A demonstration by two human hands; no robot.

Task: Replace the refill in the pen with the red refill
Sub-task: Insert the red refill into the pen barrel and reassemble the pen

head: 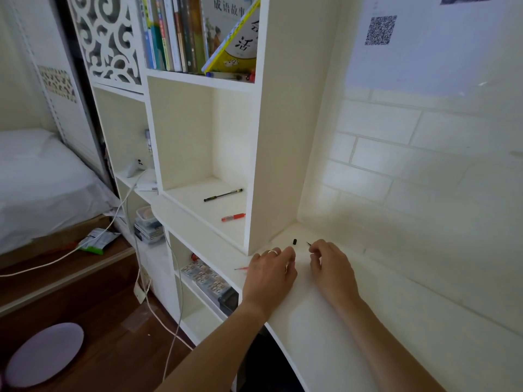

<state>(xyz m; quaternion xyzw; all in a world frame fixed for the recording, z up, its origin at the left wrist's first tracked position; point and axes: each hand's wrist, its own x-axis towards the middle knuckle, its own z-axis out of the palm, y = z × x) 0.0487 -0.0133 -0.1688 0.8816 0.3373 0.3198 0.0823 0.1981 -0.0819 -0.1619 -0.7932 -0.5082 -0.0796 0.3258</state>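
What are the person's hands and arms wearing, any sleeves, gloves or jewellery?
Both forearms are bare, with no sleeves showing up to the frame edge, and no gloves or watch. The left hand wears a plain pale band ring on one finger. The right hand shows no jewellery.

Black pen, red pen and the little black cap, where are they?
black pen (223, 194), head view, middle of its barrel.
red pen (233, 217), head view, middle of its red body.
black cap (294, 241), head view, its centre.

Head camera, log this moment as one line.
left hand: on desk, pinching, contents hidden | right hand: holds thin dark tip | black cap: on desk | red refill: beside left hand
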